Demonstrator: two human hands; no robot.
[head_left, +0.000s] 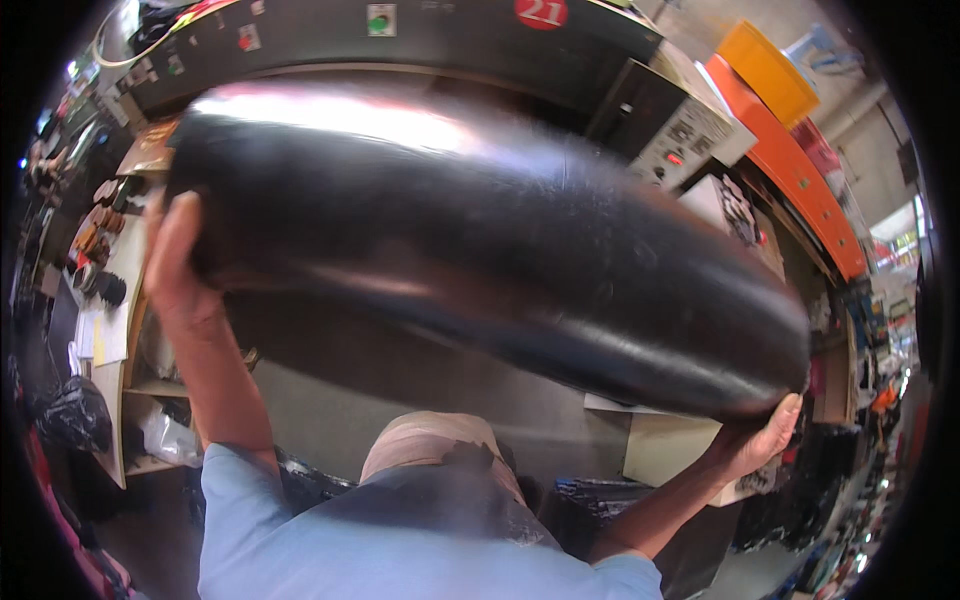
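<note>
A long, glossy black roll [480, 230] spans most of the view in front of me, its left end higher than its right. It looks like wound plastic film, though no cut end shows. My left hand [182, 255] grips the left end, thumb up along the near side and fingers mostly hidden. At the lower right end my right hand [765, 440] holds the underside, thumb showing and the other fingers largely out of sight. Both arms are spread wide. The roll hides much of what lies behind it, and parts of it are blurred.
Beyond the roll stands a dark machine panel [420, 45] with buttons. A control box [690, 140] and an orange metal beam [785, 170] are at the far right. On the left is a shelf [115, 330] with small parts; a black plastic bag [75, 415] lies beside it.
</note>
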